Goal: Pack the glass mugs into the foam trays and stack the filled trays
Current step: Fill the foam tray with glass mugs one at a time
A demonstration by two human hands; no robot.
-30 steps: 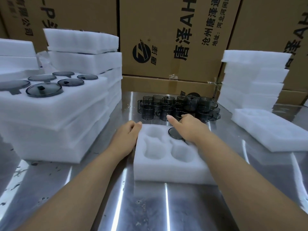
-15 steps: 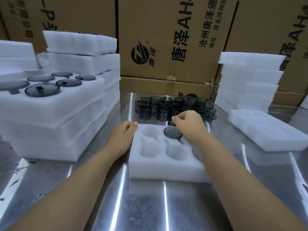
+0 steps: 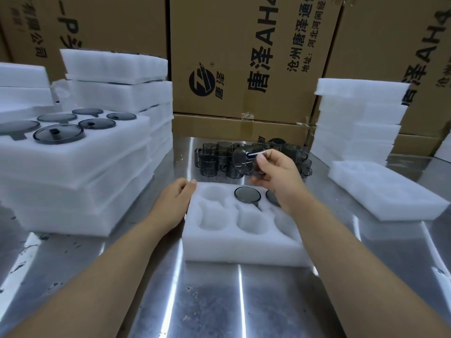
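Note:
A white foam tray [image 3: 244, 247] with several round pockets lies in front of me on the steel table. One dark glass mug [image 3: 247, 194] sits in its back middle pocket, and another [image 3: 272, 197] shows partly behind my right wrist. My right hand [image 3: 278, 172] grips a smoky glass mug [image 3: 244, 159] by its handle, tilted in the air above the tray's back edge. My left hand [image 3: 174, 201] rests against the tray's left back corner. A cluster of loose mugs [image 3: 212, 159] stands behind the tray.
On the left stands a tall stack of foam trays [image 3: 73, 167], the top one filled with mugs. Empty trays [image 3: 356, 123] are piled at the right, with a single tray [image 3: 385, 191] lying in front of them. Cardboard boxes [image 3: 244, 57] wall the back.
My right hand moved back from the tray to the mug cluster, took a mug by its handle and lifted it. My left hand has stayed at the tray's corner.

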